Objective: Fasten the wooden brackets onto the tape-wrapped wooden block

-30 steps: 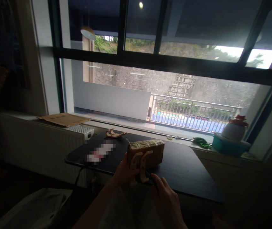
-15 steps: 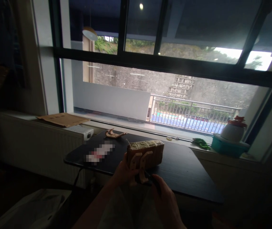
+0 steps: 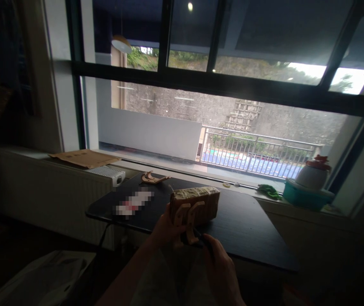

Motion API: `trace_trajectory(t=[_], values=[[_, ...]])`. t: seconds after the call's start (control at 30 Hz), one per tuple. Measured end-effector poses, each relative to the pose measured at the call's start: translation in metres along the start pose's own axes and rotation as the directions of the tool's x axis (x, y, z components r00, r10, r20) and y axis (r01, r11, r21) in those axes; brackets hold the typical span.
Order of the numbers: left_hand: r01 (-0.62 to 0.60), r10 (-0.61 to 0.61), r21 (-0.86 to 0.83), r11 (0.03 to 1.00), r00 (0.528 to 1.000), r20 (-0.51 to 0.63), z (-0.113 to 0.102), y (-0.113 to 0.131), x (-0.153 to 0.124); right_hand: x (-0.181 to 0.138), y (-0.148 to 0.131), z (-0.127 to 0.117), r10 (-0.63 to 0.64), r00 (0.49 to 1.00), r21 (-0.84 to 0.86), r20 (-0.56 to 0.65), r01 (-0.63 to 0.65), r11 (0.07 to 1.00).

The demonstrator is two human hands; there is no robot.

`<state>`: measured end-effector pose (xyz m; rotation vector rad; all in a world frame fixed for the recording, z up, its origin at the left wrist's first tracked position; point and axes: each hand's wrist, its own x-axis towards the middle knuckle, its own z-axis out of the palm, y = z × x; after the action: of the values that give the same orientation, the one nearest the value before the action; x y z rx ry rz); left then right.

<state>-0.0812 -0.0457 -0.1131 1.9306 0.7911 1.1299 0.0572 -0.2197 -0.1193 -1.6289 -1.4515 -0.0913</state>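
Near the table's front edge, my left hand (image 3: 164,229) is closed around a pale wooden bracket with two curved, hook-like arms (image 3: 192,223). Right behind the bracket stands a brown box-like block (image 3: 212,206) with a light, stringy top; whether my left fingers touch it is hidden. My right hand (image 3: 222,259) grips the dark handle of a black tool (image 3: 206,243), whose front end reaches under the bracket. The tool's kind is too dark to make out. Farther back on the table lies a similar curved wooden piece (image 3: 153,178).
A blurred-out flat item (image 3: 134,204) lies on the left of the black table (image 3: 248,229). On the window sill are a brown envelope (image 3: 86,158), a green cloth (image 3: 268,191) and a teal container (image 3: 305,195) with a white-and-brown bottle (image 3: 312,174). A radiator (image 3: 57,195) stands left.
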Motion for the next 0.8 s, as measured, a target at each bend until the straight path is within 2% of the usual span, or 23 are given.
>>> trace_trajectory(t=[0.13,0.27,0.4,0.5,0.57,0.8], values=[[0.022,-0.022,-0.008,1.0,1.0,-0.003,-0.0005,0.0012,0.0002,-0.0009,0.0037,0.0034,0.088,0.996,0.033,0.022,-0.089,0.995],[0.004,-0.004,-0.047,0.999,1.0,0.001,-0.0008,0.001,-0.0002,-0.0007,0.0012,0.002,0.101,0.995,0.004,0.024,-0.101,0.995],[-0.016,0.016,-0.069,0.997,1.0,0.005,-0.0008,0.0008,-0.0004,-0.0011,-0.0025,-0.002,0.026,0.999,-0.101,-0.023,-0.029,0.994],[-0.015,0.015,-0.064,0.998,1.0,0.0,-0.0007,0.0009,-0.0001,-0.0017,-0.0038,-0.0036,-0.073,0.997,-0.147,0.003,0.073,0.986],[-0.007,0.007,-0.055,0.998,1.0,-0.001,-0.0006,0.0017,0.0,-0.0018,-0.0039,-0.0034,-0.094,0.995,-0.145,0.016,0.095,0.985],[0.0,0.0,-0.023,1.0,1.0,0.018,-0.0026,0.0083,-0.0008,-0.0003,-0.0046,-0.0024,0.086,0.995,0.024,0.049,-0.088,0.996]])
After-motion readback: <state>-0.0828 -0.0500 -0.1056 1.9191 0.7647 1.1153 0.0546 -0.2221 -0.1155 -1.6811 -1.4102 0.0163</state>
